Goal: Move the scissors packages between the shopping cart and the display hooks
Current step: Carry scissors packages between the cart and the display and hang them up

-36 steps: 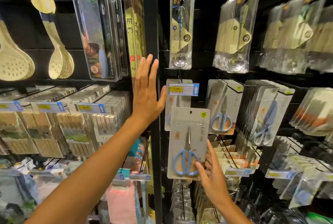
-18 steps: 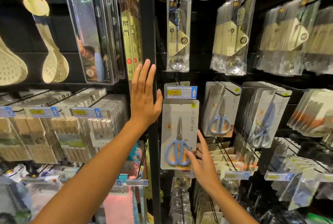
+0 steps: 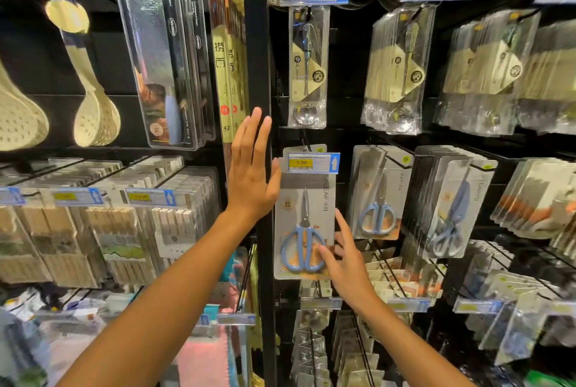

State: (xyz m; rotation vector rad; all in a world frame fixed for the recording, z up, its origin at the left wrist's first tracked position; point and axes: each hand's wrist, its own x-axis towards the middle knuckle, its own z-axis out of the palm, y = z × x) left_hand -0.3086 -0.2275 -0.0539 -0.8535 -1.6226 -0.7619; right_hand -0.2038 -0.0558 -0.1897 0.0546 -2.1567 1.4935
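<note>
Left hand [image 3: 253, 168] flat, fingers spread, on black post [image 3: 257, 44]; right hand [image 3: 346, 259] fingers loosely touch scissors package [image 3: 304, 224].

Black display rack [image 3: 256, 44] carries hooks hung with scissors packages [image 3: 307, 224] (spoons above).

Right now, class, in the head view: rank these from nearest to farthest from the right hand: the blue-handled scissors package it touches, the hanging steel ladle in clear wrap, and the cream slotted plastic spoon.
1. Blue-handled scissors package: under the right hand's fingertips.
2. Steel ladle in clear wrap: above, upper hook.
3. Cream slotted plastic spoon: far left bay.
</note>
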